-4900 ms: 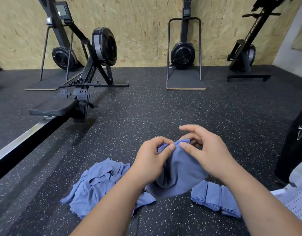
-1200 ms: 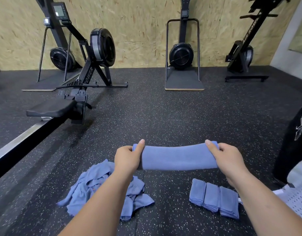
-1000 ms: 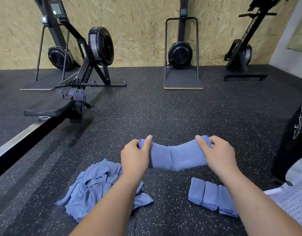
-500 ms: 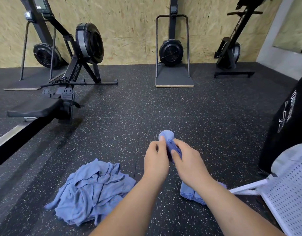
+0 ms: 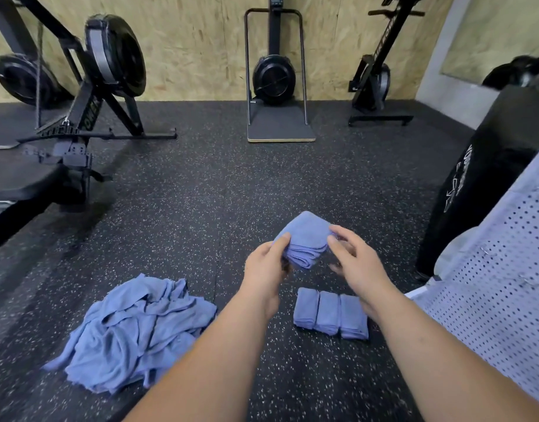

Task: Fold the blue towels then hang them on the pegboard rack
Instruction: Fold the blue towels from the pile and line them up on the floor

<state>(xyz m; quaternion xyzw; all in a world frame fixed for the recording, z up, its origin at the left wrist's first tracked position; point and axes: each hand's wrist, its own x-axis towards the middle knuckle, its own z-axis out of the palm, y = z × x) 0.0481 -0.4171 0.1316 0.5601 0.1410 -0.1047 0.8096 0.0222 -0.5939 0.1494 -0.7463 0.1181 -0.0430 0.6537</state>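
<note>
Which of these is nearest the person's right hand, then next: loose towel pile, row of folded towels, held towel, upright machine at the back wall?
From the right hand:
1. held towel, at its fingertips
2. row of folded towels, under the wrist
3. loose towel pile, floor left
4. upright machine, back wall

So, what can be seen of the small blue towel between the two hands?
The folded blue cloth towel is a thick packet of soft-looking fabric, its stacked layer edges facing the camera. It is held tilted above the speckled black floor. The left hand pinches its left side, thumb on top; the right hand touches its right edge.
</note>
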